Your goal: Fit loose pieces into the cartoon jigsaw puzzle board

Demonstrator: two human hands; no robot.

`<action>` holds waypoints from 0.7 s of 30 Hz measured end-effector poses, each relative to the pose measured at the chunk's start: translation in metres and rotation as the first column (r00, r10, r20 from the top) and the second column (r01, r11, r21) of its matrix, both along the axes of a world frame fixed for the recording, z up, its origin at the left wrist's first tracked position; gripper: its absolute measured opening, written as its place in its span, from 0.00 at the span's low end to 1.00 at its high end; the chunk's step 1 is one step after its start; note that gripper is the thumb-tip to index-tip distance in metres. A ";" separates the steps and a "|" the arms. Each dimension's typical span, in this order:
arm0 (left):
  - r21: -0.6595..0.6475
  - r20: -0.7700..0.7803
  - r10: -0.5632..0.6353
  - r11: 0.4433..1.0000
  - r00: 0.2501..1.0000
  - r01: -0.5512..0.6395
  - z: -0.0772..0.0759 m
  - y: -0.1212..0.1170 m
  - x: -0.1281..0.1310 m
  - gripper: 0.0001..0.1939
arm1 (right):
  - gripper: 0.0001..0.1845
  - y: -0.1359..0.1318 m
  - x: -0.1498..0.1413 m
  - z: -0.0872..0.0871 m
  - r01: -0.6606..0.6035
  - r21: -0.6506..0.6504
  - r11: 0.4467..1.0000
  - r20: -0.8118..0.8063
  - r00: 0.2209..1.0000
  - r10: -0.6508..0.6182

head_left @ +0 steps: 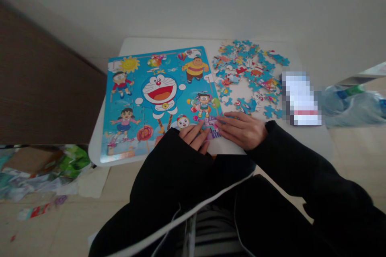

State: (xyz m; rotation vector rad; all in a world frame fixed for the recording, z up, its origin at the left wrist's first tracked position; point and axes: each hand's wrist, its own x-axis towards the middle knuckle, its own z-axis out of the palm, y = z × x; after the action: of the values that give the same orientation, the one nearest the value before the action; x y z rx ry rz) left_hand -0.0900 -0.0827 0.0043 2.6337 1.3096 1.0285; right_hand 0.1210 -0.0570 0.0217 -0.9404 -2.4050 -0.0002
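Observation:
A cartoon jigsaw board (153, 100) with a blue picture lies on a small white table (301, 136). My left hand (196, 136) rests with its fingers flat on the board's near right corner. My right hand (243, 128) lies palm down just beside it, fingertips touching the same corner at a purple patch of the picture. Whether either hand pinches a piece is hidden under the fingers. A heap of several loose blue puzzle pieces (250, 74) is spread on the table to the right of the board.
A blurred white object (301, 98) sits at the table's right edge, with clear plastic bottles (352, 104) on the floor beyond. Bags and litter (36, 168) lie on the floor at left beside a dark wooden cabinet (39, 88). My black-clad legs fill the foreground.

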 end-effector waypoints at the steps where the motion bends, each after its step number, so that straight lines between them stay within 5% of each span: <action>1: 0.017 -0.002 0.014 1.000 1.000 -0.014 0.000 0.003 0.000 0.11 | 0.09 0.000 -0.001 0.000 0.007 -0.013 1.000 -0.022 1.000 -0.008; 9: 0.005 0.009 -0.110 0.994 0.994 0.110 0.003 0.026 -0.007 0.08 | 0.10 0.011 -0.003 0.009 -0.038 -0.242 0.970 -0.110 0.994 0.012; 21: 0.066 0.063 -0.042 0.997 0.997 0.038 0.007 0.026 -0.012 0.08 | 0.18 0.011 -0.015 0.016 0.052 -0.117 0.992 -0.038 0.998 -0.057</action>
State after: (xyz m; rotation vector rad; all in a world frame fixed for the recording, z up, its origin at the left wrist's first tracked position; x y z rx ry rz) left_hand -0.1021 -0.0567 0.0114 2.6367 1.2258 1.1595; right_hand 0.1060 -0.0464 0.0375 -1.0488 -2.3612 0.1390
